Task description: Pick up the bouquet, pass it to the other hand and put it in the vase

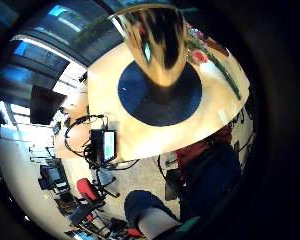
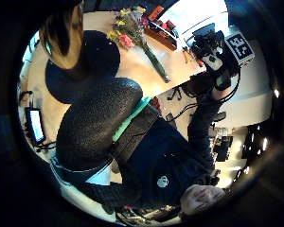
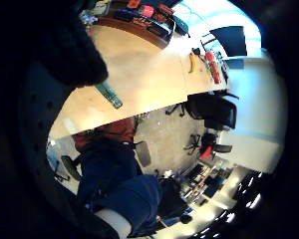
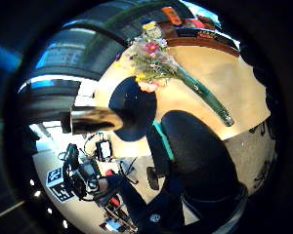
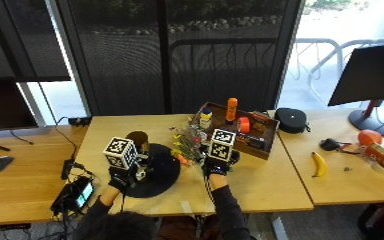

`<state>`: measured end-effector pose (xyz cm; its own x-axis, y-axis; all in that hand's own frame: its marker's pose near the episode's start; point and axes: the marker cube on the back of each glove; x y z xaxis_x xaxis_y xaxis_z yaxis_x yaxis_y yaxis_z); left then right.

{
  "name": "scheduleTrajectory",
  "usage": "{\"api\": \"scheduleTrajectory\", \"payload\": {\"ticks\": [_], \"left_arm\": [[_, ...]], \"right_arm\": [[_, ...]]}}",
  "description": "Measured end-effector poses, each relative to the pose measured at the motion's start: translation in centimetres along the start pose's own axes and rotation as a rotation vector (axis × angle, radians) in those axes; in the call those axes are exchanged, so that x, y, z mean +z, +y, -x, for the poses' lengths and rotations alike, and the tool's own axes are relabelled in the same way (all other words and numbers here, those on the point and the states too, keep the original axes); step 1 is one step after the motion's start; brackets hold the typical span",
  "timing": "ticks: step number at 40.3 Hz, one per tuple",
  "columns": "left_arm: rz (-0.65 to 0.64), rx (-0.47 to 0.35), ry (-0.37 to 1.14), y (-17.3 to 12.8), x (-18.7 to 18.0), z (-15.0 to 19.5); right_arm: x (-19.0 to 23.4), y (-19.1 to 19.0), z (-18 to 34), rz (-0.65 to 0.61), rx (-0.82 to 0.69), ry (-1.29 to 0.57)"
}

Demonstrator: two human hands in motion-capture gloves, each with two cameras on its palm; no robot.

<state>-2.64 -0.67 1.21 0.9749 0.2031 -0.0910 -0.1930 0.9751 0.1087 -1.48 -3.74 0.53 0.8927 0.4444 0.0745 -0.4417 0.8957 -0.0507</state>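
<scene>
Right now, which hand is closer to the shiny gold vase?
Left. The left hand hovers beside the gold metal vase on its round black mat; the right hand is past the bouquet.

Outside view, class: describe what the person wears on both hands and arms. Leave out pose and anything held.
Both hands wear black gloves: the left hand and the right hand. Each arm is in a dark long sleeve reaching to the glove. In the left thumb side palm view the right hand shows a green band at the glove's wrist.
</scene>
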Motion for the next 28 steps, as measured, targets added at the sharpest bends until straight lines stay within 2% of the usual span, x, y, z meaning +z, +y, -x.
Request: {"api": "scheduleTrajectory", "payload": {"ticks": [7, 15, 24, 28], "left_arm": [[0.02, 0.002, 0.006, -0.5, 0.6, 0.4], [0.028, 0.017, -0.011, -0.6, 0.8, -0.2], [0.041, 0.054, -0.038, -0.5, 0.8, -1.4], [0.066, 0.065, -0.046, -0.4, 2.0, -1.2]], "right_arm": [[3.5, -1.9, -1.9, 0.013, 0.176, -0.027], [8.8, -4.1, -3.5, 0.074, 0.244, -0.1], [13.7, -5.7, -4.3, 0.226, 0.317, -0.068], [13.3, -3.8, -5.1, 0.321, 0.442, 0.013]]}}
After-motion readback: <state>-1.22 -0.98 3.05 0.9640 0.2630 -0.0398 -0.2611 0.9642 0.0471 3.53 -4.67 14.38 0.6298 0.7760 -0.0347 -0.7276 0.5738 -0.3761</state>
